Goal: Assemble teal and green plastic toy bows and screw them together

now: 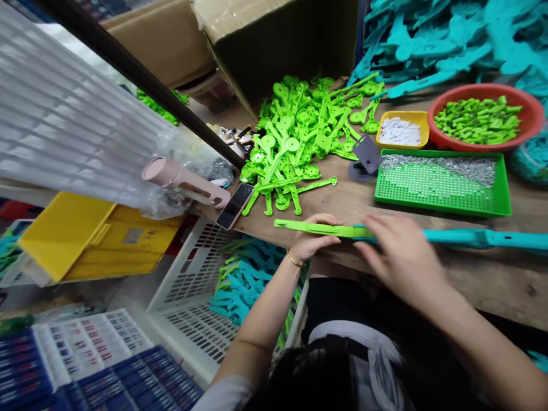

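A long plastic part lies across my front, its left end a lime-green arm [329, 229] and its right end a turquoise arm [466, 237], the two meeting between my hands. My left hand [310, 240] is closed around the green arm, thumb below and fingers above. Over the joint, my right hand [398, 251] grips the turquoise arm; it is slightly blurred, and its fingers cover part of the joint. Just beyond the hands sits a heap of loose green arms [291, 137]. A green perforated tray [432, 197] with small metal pieces is close to my right hand.
On the bench stand a red bowl [531, 123] of small green pieces, a yellow dish [423, 142] of white pieces, a phone [235, 205] and a pink cylinder [184, 178]. Turquoise parts [462, 45] pile up behind. A white crate [184, 297] of finished-looking parts is below left.
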Available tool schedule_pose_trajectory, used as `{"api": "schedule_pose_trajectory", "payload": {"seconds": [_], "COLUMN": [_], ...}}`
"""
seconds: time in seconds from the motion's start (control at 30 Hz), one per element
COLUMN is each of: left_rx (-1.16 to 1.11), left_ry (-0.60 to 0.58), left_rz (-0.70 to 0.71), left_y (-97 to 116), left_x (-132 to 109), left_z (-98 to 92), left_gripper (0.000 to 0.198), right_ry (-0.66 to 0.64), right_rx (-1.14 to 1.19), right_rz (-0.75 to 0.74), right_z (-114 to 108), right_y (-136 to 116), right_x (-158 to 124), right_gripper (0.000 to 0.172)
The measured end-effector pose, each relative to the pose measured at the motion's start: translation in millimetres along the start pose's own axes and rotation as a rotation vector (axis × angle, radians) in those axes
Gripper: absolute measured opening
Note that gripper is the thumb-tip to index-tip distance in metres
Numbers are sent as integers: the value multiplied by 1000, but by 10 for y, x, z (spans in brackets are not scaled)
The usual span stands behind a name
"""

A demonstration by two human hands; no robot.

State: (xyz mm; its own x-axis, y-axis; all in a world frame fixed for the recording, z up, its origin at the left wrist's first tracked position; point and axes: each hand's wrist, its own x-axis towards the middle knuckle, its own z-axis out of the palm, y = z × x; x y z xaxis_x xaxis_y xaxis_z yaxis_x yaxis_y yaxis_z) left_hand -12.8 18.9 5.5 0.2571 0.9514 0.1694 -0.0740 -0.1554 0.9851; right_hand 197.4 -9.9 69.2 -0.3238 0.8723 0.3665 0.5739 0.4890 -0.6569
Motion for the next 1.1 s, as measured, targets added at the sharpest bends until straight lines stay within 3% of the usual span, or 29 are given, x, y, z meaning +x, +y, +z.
{"api": "schedule_pose_trajectory", "payload": {"seconds": [0.13, 0.3, 0.5, 0.67, 0.8, 0.93, 1.1], "left_rx": [49, 119, 149, 103, 164, 217, 200], "left_ry": [53, 107, 117, 65, 64, 57, 81], "left_rz": [40, 76, 68, 93, 201, 196, 195], "left_y": [-90, -123, -95, 52, 238, 306, 272], "left_x": [-37, -36, -12, -14, -22, -36, -42], "left_z": [124, 150, 141, -124, -294, -270, -238], "left_gripper": [32, 26, 24, 42, 27, 14, 11], "right_ry": [-276, -238, -237, -281, -167, -92, -65], "right_rx": [-462, -550, -539, -475, -244, -93, -42], "right_rz": [-86, -130, -133, -104, -145, -150, -135], "right_z": [178, 220, 205, 171, 296, 453, 470], "right_y": [36, 77, 100, 38, -16, 8, 44], "right_x": [92, 127, 146, 248, 298, 288, 281], "right_gripper": [23, 26, 25, 29, 19, 17, 15]}}
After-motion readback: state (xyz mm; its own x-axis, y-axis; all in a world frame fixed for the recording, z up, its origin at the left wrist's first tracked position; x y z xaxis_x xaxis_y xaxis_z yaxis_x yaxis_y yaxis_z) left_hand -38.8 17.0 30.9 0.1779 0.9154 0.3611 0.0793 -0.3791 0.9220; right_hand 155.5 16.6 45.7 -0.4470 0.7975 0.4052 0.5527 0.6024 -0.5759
